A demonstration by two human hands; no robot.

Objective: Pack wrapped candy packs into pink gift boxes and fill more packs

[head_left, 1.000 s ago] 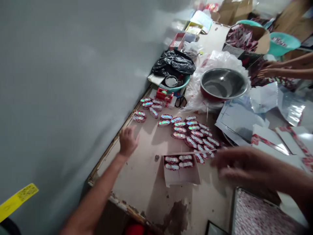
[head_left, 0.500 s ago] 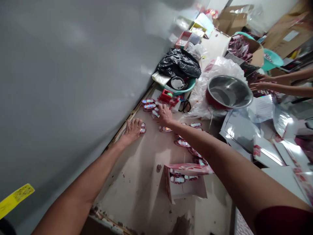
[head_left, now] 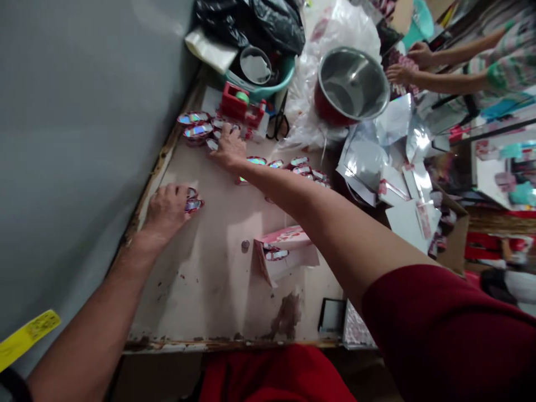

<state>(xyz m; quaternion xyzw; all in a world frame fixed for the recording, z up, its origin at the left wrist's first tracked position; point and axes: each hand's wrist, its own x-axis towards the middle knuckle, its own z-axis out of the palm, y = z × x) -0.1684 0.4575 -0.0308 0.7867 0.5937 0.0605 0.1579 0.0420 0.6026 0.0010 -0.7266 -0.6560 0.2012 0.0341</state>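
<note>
My left hand [head_left: 165,209] curls its fingers around a pair of small oval bundles [head_left: 193,206] with shiny tops and red edges, at the left of the worktable. Farther back, my right hand [head_left: 229,146] is closed over another oval bundle [head_left: 212,144]; part of it is hidden under the fingers. Beside that hand, similar bundles [head_left: 198,131] lie against the table's back left edge. More of them [head_left: 300,162] are spread behind my right forearm, which covers some. A pink and white open box [head_left: 288,268] holds a few bundles.
A red tape dispenser [head_left: 234,103] and black scissors [head_left: 280,124] lie behind my right hand. Beyond are a teal basin [head_left: 282,78] and a steel bowl [head_left: 352,84] on plastic. A small round cap [head_left: 245,244] sits mid-table. A co-worker's hands [head_left: 404,72] work at far right.
The view has swung right and down, showing the table's front edge and the co-worker's sleeve. My hands stay at the same bundles, with the left fingers more curled around theirs.
</note>
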